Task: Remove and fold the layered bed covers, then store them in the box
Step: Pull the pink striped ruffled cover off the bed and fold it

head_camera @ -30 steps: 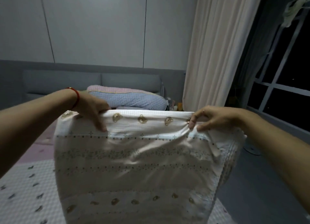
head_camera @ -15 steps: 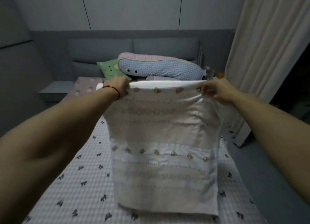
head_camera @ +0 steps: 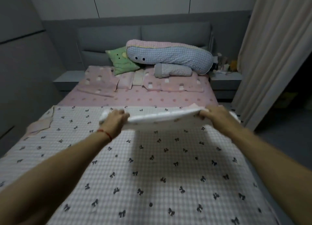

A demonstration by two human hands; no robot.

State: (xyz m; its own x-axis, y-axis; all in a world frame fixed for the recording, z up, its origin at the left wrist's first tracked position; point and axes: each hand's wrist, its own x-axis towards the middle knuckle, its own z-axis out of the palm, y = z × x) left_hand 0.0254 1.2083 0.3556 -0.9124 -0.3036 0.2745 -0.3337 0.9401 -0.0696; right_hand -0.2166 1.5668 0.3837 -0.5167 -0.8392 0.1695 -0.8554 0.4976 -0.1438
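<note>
Midway: your left hand [head_camera: 113, 119] and right hand [head_camera: 213, 115] grip folded white cover [head_camera: 162, 117], frame centre; bow-print cover [head_camera: 152, 165] still on bed; box unseen.

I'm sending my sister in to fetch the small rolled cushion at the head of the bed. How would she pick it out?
At the grey headboard, find the long blue checked pillow with two dot eyes. The small cushion lies right under and in front of it, on the pink dotted bedding. It is a short grey-and-white checked roll, unlike the green square pillow further left.
</note>
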